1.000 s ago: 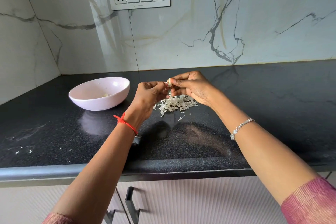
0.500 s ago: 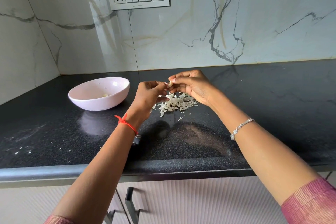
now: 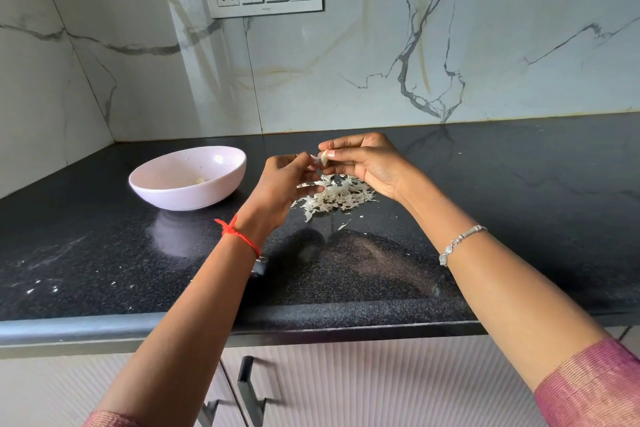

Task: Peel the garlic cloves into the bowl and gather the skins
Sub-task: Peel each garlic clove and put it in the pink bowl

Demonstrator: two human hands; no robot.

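Peeling goes on in the head view, and I see little that has shifted over the last second. Both hands hover in the same spot above the heap of skins [image 3: 334, 198], which lies on the black bench [image 3: 519, 204] just right of the bowl [image 3: 194, 199].

The right hand [image 3: 367, 166] pinches the garlic clove [image 3: 324, 158] between thumb and fingers, lifted clear of the bench, as it did a moment ago. The change is small: more pale flesh shows on the clove now.

The left hand [image 3: 284, 180] has its fingers curled, the tips pinching a flap of skin [image 3: 314, 158] at the clove's left side. The two hands have drawn a touch apart — I judge the flap is tearing free.

One peeled clove [image 3: 200, 180] sits in the bowl, unmoved.

For the task, I read this clove as nearly bare. It should soon go left into the bowl and the flap down onto the heap. A few stray flakes [image 3: 344, 225] lie near of the heap — they will want gathering later.
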